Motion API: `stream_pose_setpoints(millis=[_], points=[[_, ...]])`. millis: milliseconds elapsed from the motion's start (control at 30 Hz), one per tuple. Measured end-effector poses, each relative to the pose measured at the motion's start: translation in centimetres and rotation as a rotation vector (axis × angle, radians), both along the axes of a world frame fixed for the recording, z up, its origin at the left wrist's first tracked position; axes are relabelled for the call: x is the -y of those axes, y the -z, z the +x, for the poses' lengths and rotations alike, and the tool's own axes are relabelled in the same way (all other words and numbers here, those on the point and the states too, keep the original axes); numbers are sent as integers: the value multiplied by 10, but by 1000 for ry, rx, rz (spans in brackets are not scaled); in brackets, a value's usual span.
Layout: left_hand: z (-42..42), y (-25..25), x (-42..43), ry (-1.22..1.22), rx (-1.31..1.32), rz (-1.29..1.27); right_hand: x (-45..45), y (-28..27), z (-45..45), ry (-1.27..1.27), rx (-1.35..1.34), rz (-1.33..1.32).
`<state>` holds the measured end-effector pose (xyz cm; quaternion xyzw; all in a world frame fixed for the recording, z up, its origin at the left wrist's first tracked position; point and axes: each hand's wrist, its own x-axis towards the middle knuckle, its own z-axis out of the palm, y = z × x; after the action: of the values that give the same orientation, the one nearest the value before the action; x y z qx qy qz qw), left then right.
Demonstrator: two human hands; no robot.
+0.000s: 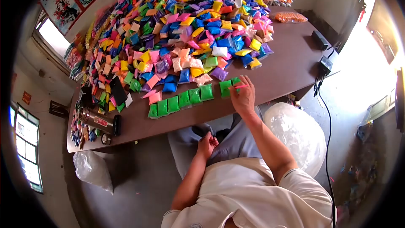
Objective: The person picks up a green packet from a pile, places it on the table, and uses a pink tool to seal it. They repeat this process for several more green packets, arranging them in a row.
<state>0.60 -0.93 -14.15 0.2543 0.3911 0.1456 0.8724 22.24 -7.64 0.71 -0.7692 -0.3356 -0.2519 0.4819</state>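
Note:
My right hand (243,96) is over the table, its fingers drawn together beside a short group of green packets (225,89). A thin pink object (241,86) shows at its fingertips; its kind is too small to make out. To the left of that group, a row of several more green packets (184,99) lies side by side near the table's front edge. Down at my lap, my left hand (206,145) is curled closed, with nothing visible in it.
A large heap of small coloured packets (181,29) covers much of the table (291,55). At the left stand a steel flask (99,120) and a black phone (118,90). Black power adapters (325,64) with a cable sit at the right edge. Clear plastic bags (295,137) bulge below.

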Motion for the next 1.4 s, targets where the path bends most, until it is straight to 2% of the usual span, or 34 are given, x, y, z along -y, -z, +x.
stream_pose_setpoints(millis=[33, 133, 233, 267, 300, 367, 400, 467, 533, 667, 733, 767, 833, 867, 933, 1067, 1133, 1267, 1333, 1400], points=[[1, 1, 0, 4, 8, 2, 3, 2, 6, 4, 8, 2], [1, 4, 1, 0, 40, -19, 7, 5, 14, -144, -305, 7], [3, 3, 0, 9, 21, 11, 0, 6, 9, -239, -325, 59], [2, 2, 1, 6, 14, 9, -2, 6, 10, -224, -214, 52], [0, 1, 2, 2, 5, 7, -2, 5, 13, -225, -216, 52], [-1, 0, 2, 0, 0, 9, -2, -5, 21, -208, -422, 12], [-2, 1, 3, -3, -4, 7, -1, -9, 30, -213, -423, 7], [-5, -3, 6, 10, 5, 14, 6, -14, 56, -220, -596, 91], [-4, -6, 7, 22, 17, 22, 9, -12, 87, -179, -470, 28], [-1, -2, 11, 51, -6, -24, 5, -22, 126, -255, -561, 102], [0, -1, 11, 61, 3, -18, 8, -25, 143, -69, -565, -14], [0, -2, 10, 62, 1, -26, 14, -23, 150, -70, -565, -18], [2, -1, 8, 62, 2, -36, 25, -23, 164, 53, -484, -224], [2, 0, 7, 51, -6, -55, 29, -23, 168, 52, -481, -228], [5, 4, 5, 39, -9, -80, 40, -20, 168, 121, -513, -421], [10, 14, 2, 23, -66, -117, 58, -19, 153, 110, -585, -521], [11, 20, 1, 25, -72, -128, 58, -26, 145, 291, -446, -648], [20, 26, -6, 24, -92, -176, 56, -33, 143, 447, -418, -581], [22, 31, -10, 4, -149, -174, 47, -37, 144, 340, -382, -393], [19, 42, -16, 110, -20, -124, 26, -42, 145, 247, -349, -361]])
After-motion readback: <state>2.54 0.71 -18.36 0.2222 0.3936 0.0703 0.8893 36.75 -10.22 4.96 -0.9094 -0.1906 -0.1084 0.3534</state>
